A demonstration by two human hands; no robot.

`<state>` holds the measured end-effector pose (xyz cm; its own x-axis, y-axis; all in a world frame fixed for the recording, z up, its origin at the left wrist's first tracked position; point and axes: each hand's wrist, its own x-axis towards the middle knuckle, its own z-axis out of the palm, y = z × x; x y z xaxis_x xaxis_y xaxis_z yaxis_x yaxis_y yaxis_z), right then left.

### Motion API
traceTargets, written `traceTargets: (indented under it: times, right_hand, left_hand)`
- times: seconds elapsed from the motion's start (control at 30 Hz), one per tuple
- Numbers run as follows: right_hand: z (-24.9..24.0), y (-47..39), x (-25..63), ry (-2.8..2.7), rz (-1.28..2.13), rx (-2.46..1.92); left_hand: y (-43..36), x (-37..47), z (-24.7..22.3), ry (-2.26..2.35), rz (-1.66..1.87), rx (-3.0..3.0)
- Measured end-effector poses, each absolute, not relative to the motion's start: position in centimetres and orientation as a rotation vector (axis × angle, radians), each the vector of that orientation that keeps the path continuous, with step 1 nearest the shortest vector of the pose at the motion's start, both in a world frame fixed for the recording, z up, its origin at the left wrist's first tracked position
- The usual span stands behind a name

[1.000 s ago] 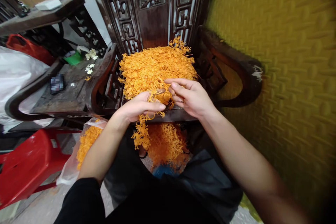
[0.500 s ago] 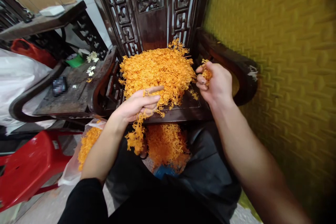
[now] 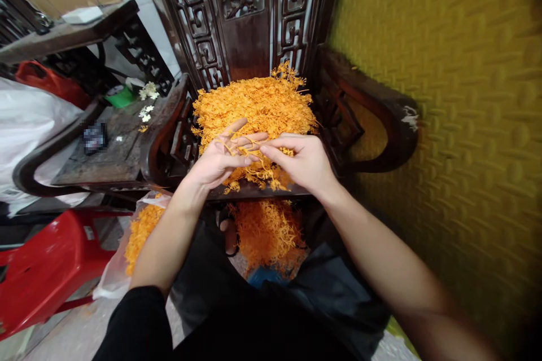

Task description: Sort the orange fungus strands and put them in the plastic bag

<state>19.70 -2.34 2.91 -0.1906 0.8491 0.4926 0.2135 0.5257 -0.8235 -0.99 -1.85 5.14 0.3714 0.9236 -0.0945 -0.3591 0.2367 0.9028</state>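
A heap of orange plastic flower sprigs (image 3: pixel 254 104) covers much of a dark carved wooden chair seat. In front of the heap, my left hand (image 3: pixel 215 159) is turned palm up, its fingers partly spread, with thin orange stems lying across them and held there. My right hand (image 3: pixel 302 161) meets it fingertip to fingertip and pinches an orange sprig (image 3: pixel 277 177) whose branched ends hang over the seat's front edge. The thumb and fingers partly hide where the stems are gripped.
More orange sprigs (image 3: pixel 271 231) stand below the seat between my legs, above something blue (image 3: pixel 267 276). At left are a plastic bag of orange pieces (image 3: pixel 144 228), a red plastic stool (image 3: pixel 51 271) and a wooden side table (image 3: pixel 110 166). A yellow textured wall (image 3: pixel 444 96) rises at right.
My right hand has come left from beside the chair arm to meet my left hand. The left hand has turned more palm up, and the cluster hanging beneath it no longer shows there.
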Motion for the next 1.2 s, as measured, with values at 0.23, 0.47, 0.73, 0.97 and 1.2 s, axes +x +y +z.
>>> traceTargets:
  times: [0.23,0.47,0.73,0.97,1.2]
  right_hand:
    - [2.0,-2.7,18.7,-2.033,0.314,-0.885]
    - [2.5,-1.9,19.0,-1.711,0.649,-1.026]
    - [3.0,-1.1,20.2,-1.516,1.031,-0.960]
    - [3.1,-1.6,19.4,-1.275,1.447,-0.878]
    - [4.8,1.0,23.6,-0.802,1.306,-0.792]
  left_hand:
    - [-2.2,-0.7,4.9,0.747,0.958,0.924]
    - [-2.3,0.0,4.9,0.951,0.955,1.127]
    - [-2.1,-0.5,4.9,0.963,0.849,1.265]
    - [-2.9,0.7,5.3,0.938,0.986,1.219]
    - [-2.5,-1.4,6.2,0.970,1.119,1.074]
